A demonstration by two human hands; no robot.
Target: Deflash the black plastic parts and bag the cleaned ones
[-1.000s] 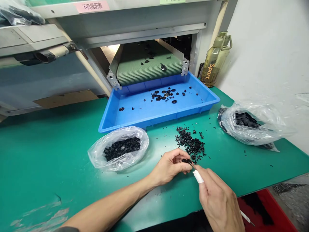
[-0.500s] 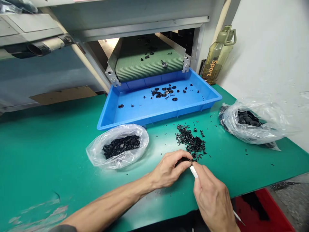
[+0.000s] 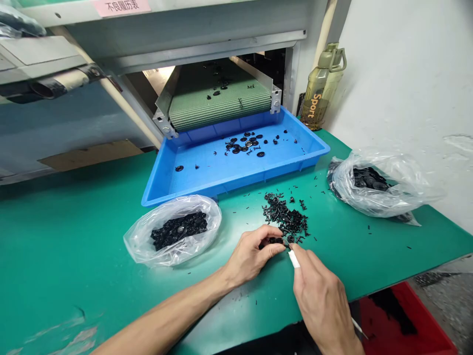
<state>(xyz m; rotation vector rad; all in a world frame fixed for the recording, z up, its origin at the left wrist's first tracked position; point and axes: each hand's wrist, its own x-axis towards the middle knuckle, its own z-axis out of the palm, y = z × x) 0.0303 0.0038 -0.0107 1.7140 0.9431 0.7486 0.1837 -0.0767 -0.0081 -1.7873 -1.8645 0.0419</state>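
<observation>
My left hand (image 3: 249, 254) is curled, thumb and fingers closed around several small black plastic parts (image 3: 274, 240). In my right hand (image 3: 320, 291) is a slim tool with a white grip (image 3: 294, 259). Its thin metal tip meets the black parts at my left fingertips; whether it is a blade cannot be made out. Just beyond both hands lies a loose pile of small black plastic pieces (image 3: 284, 214) on the green table (image 3: 74, 236).
A clear bag (image 3: 135, 241) of black parts stands left, another bag (image 3: 402, 197) right. Behind is a blue tray (image 3: 207, 182) with scattered black pieces, below a green conveyor belt (image 3: 221, 106). A bottle (image 3: 318, 91) stands by the wall. A red bin (image 3: 424, 315) sits lower right.
The camera view has shifted slightly. My left fingers have parted a little, so the black parts between them show more. A ring-shaped black piece on the belt's front edge is gone from there.
</observation>
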